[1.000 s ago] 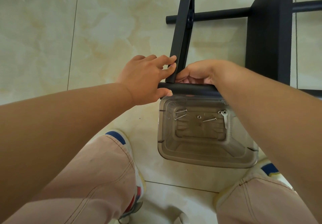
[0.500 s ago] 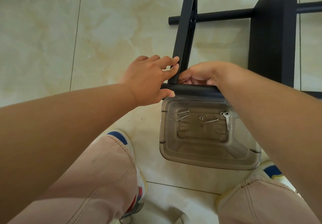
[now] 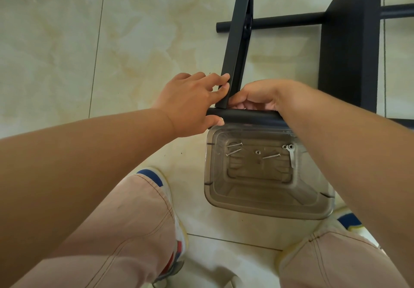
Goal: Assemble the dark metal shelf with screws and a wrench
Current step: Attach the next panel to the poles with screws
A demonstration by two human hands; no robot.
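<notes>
Two hands met at one joint of the dark metal shelf [image 3: 349, 48], whose frame lay on the tiled floor [image 3: 67, 52] ahead of the person and stretched away to the upper right. The flat upright bar [image 3: 235, 41] ran lengthwise away from the person; the round tube [image 3: 251, 117] crossed its near end from left to right. The left hand [image 3: 190, 104] gripped that corner, fingers on the bar, thumb under the tube. The right hand [image 3: 255, 97] curled close on the bar's other side; whether it pinched a screw could not be told. Both hands were equally near. Bare floor lay open leftward. Just below the tube sat the clear tray [image 3: 264, 211] with loose screws [image 3: 234, 147] and the small wrench [image 3: 292, 156], nearer the right hand.
</notes>
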